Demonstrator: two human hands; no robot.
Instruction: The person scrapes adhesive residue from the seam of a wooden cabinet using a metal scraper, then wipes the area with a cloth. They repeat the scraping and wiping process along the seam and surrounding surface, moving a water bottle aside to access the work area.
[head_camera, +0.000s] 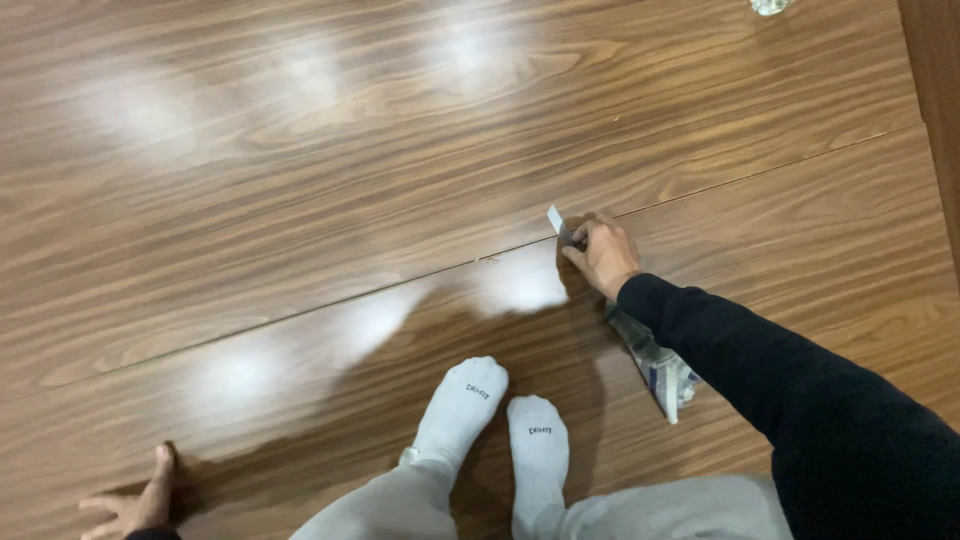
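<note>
R hand (605, 255) pinches scraper (557, 224) at floor seam (300, 315); open floor (300, 150) beyond.

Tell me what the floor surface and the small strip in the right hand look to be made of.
Floor: glossy wood-grain panels, likely laminate or veneer; the sheen reflects lights and a seam runs across.
Strip pinched by the right hand: thin, pale, flat, perhaps paper or tape; too small to tell.

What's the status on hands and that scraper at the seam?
Right hand pinching small flat scraper at the seam. Left hand flat on wood surface, empty. Crumpled wrapper under right sleeve; socked feet close by.
</note>
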